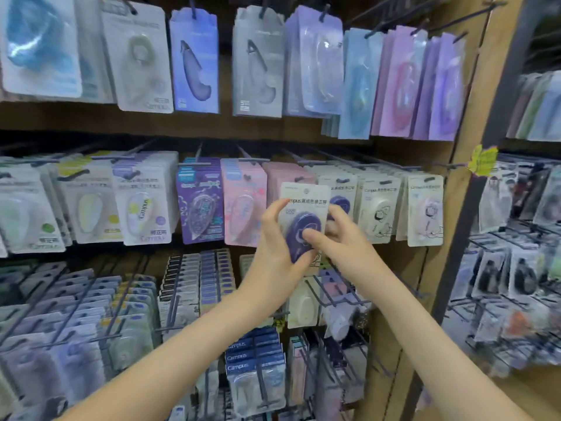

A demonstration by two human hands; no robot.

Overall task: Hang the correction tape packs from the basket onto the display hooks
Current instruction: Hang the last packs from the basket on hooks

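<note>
Correction tape pack (305,197) upright, mid-frame, not yet hung. Left hand (277,238) grip pinches its 8 o'clock edge. Right hand (337,235) grip pinches 4 o'clock side, thumb on blister. Hang hole at 12, likely steadied for threading onto hook of matching hung packs (341,186) at 2 o'clock.

Bottom of pack (305,196) behind left hand (273,241), right hand (338,238); top-row packs (194,62) blurry.
</note>
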